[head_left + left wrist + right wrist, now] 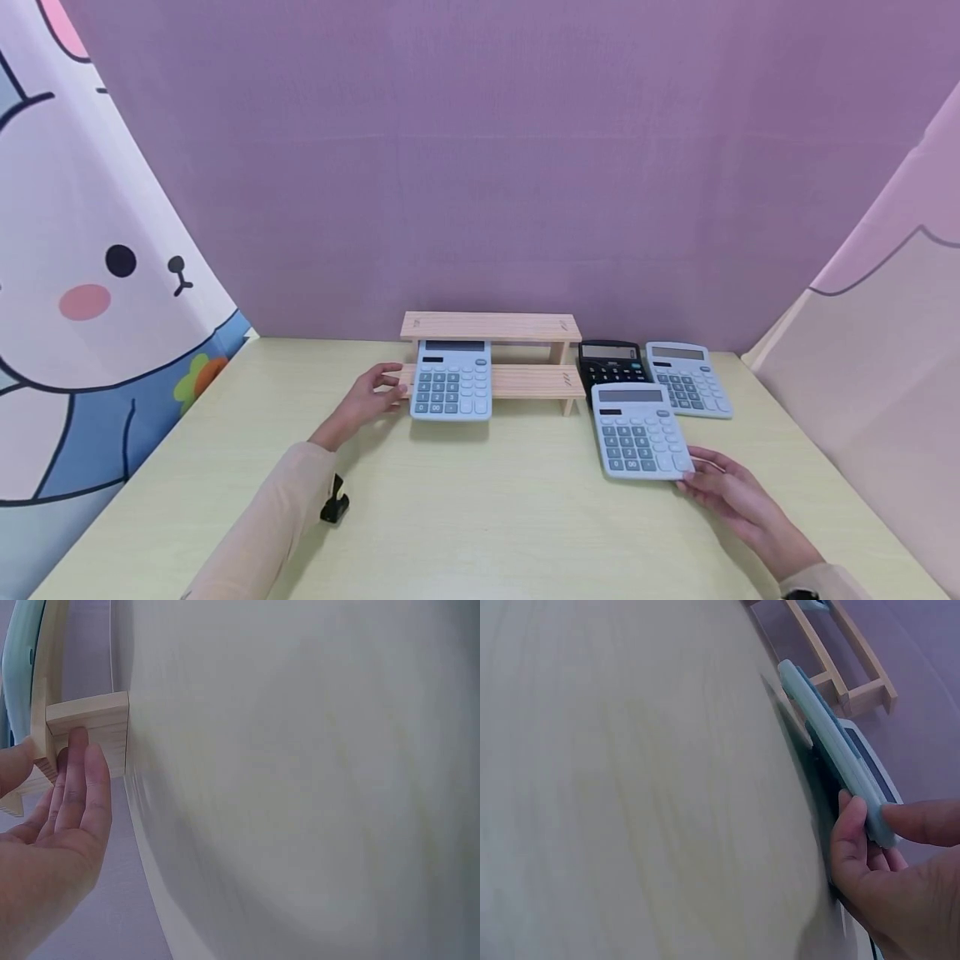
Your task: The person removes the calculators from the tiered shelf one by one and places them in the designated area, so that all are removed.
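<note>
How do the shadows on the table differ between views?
Head view: soft shadow on the table beside the left sleeve; left wrist view: broad, blurry-edged shadow curving across it; right wrist view: dark shadow beside the held calculator.

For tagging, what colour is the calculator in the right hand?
The calculator is light blue, clearest in the head view.

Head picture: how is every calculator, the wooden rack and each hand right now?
Wooden rack: standing on the table.
Shelf calculator: resting on the rack's lower shelf, keys showing, bottom edge overhanging.
Held calculator: tilted, raised off the table.
Black calculator: on the table, partly hidden by the held one.
Far-right calculator: lying on the table, keys up.
Left hand: gripping the rack's left end.
Right hand: pinching the held calculator's near right corner.
</note>
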A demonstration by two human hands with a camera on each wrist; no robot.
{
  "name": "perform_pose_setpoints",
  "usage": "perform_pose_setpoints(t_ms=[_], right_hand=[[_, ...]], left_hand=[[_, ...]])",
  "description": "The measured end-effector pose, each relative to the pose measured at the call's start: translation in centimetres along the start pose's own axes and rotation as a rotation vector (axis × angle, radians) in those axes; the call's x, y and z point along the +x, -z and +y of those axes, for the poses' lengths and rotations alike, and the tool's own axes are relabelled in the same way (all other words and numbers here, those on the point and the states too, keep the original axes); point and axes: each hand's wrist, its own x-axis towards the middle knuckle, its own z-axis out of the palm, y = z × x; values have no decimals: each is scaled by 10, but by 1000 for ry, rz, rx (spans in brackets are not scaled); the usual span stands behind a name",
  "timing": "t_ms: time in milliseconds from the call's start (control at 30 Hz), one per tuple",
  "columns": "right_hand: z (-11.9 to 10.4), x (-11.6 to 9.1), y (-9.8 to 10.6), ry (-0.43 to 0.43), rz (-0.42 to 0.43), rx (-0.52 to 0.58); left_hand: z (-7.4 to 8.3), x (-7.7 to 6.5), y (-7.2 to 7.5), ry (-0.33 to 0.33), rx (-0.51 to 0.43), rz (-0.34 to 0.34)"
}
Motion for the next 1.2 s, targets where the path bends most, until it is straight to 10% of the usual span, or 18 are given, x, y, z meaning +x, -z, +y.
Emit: perform_pose_setpoints(t_ms=[1200], right_hand=[[-1, -1, -3, -45, 35, -92]], left_hand=[[-3, 2, 1, 5, 7, 2]])
